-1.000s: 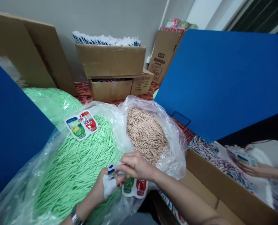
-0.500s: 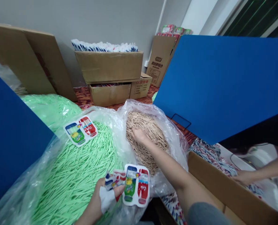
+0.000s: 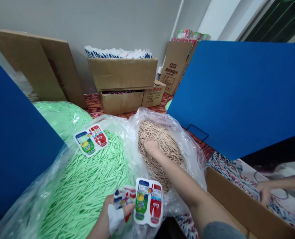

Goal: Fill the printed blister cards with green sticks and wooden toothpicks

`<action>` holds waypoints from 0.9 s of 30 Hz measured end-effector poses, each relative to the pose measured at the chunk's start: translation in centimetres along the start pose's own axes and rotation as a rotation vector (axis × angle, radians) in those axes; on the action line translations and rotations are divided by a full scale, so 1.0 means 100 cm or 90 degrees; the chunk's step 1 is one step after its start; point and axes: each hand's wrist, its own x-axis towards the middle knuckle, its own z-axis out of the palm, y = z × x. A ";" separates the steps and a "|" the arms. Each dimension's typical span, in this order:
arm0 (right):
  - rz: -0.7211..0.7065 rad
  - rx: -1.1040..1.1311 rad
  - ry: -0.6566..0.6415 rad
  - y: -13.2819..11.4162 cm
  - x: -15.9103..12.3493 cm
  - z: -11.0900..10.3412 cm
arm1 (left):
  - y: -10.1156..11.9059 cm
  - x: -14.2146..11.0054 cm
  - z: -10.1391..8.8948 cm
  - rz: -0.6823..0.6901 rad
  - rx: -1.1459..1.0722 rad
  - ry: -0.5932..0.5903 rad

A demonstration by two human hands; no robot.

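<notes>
Head view: right hand [image 3: 152, 146] buried in clear plastic bag of thin tan sticks [image 3: 162, 146], fingers hidden among sticks, closure cannot tell. Left hand [image 3: 112, 212], just below-left of tan bag, fingers pinched shut on printed bottle-shaped sachet packs [image 3: 147, 202], white with blue, green, red panels. Judgement: pinch only few sticks, lift straight to avoid spilling. Bag of green sticks [image 3: 87, 186] left of tan bag; another person's hand [image 3: 263, 192] far right.
</notes>
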 end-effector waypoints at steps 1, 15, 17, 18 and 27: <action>0.003 -0.008 0.005 -0.003 0.000 0.002 | -0.001 0.000 0.001 0.002 -0.002 -0.002; -0.002 0.030 -0.008 -0.004 -0.003 -0.008 | -0.002 -0.004 0.003 0.026 -0.026 -0.017; -0.002 0.065 -0.043 0.006 -0.005 -0.013 | 0.002 -0.004 0.002 0.025 -0.048 -0.017; -0.005 0.087 -0.061 0.012 -0.008 -0.016 | 0.003 -0.004 0.002 0.027 -0.059 -0.017; -0.053 0.433 -0.163 0.063 -0.072 -0.015 | 0.033 0.024 0.011 0.085 -0.286 0.104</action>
